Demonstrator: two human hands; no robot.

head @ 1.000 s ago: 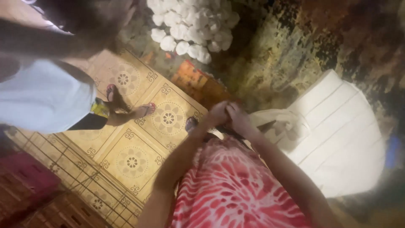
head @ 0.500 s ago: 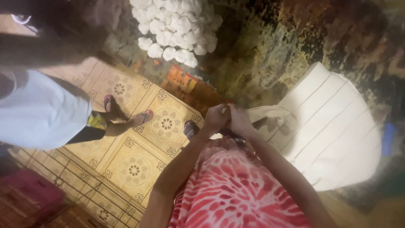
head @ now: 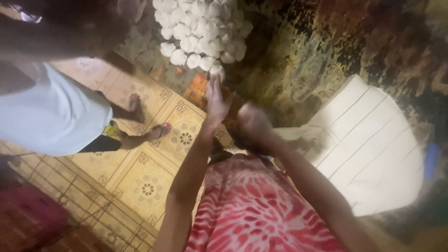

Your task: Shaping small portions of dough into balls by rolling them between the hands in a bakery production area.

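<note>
Left hand (head: 215,103) spreads open just below a white heap (head: 200,32); blurred right hand (head: 253,122) hovers beside a white chair (head: 368,140).

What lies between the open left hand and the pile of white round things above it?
In the head view almost nothing: the left hand's fingertips nearly reach the pile of white round things; only dark floor shows.

garment (head: 254,210): red and white tie-dye pattern, starburst blotches
arms: bare, no sleeves
left hand (head: 217,100), right hand (head: 252,122): bare, ungloved

Heap of round lumps (head: 200,35) beyond both hands, chair (head: 373,144) at right.
</note>
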